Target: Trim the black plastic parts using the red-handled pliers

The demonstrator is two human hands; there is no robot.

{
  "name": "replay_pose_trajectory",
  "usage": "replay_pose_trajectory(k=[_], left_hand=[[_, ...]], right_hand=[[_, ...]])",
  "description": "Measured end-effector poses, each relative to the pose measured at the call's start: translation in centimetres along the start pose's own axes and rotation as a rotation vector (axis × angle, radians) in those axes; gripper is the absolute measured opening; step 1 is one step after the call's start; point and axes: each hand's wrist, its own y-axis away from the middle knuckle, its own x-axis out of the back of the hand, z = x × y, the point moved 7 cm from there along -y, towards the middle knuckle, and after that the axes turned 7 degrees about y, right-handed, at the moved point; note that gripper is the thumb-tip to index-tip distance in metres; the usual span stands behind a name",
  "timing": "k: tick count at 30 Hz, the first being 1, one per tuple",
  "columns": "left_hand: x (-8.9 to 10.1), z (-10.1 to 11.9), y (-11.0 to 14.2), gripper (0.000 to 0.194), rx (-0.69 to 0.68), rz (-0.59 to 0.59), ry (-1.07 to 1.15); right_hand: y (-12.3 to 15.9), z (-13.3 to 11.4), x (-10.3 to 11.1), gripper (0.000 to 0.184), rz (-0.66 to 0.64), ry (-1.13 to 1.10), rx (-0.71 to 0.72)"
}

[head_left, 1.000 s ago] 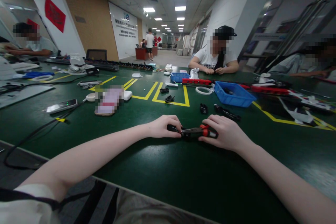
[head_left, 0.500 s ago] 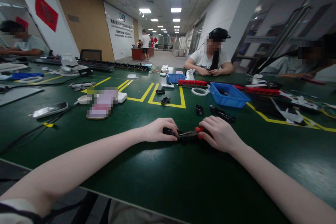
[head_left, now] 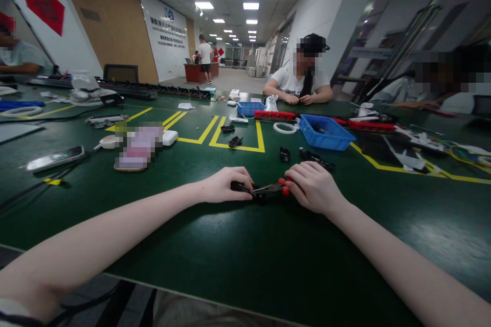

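My left hand (head_left: 226, 184) is closed around a small black part (head_left: 240, 186), pinching it low over the green tabletop. My right hand (head_left: 315, 185) grips the red handles of a pair of long-nose pliers (head_left: 273, 188), whose jaws point left. The plier tips meet the black part beside my left fingertips; whether they bite on it I cannot tell. Part of the black piece is hidden by my fingers. Beyond my right hand lie a short black part (head_left: 284, 154) and a longer black part (head_left: 316, 158).
Two black pieces (head_left: 235, 141) lie in a yellow-taped area. Behind stand a blue bin (head_left: 326, 133), a white ring (head_left: 285, 128) and a red strip (head_left: 274, 115). A phone (head_left: 140, 148) and a silver device (head_left: 56, 158) with a cable are at left. A person sits across the table.
The whole view has shifted, so things appear further left. Both hands keep their hold, and more of the plier jaws and less of the handles show at my right hand.
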Motion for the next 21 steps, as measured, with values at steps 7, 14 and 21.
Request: replay_pose_trajectory(k=[7, 14, 21], left_hand=[[0.04, -0.01, 0.0, 0.013, 0.016, -0.006, 0.008], [-0.01, -0.06, 0.02, 0.014, 0.006, 0.001, 0.002], [-0.04, 0.02, -0.03, 0.013, 0.005, -0.003, 0.001]], right_hand=[[0.08, 0.51, -0.08, 0.03, -0.008, -0.055, -0.035], [0.23, 0.69, -0.31, 0.028, -0.009, -0.088, -0.052], [-0.02, 0.16, -0.29, 0.028, -0.013, -0.108, -0.053]])
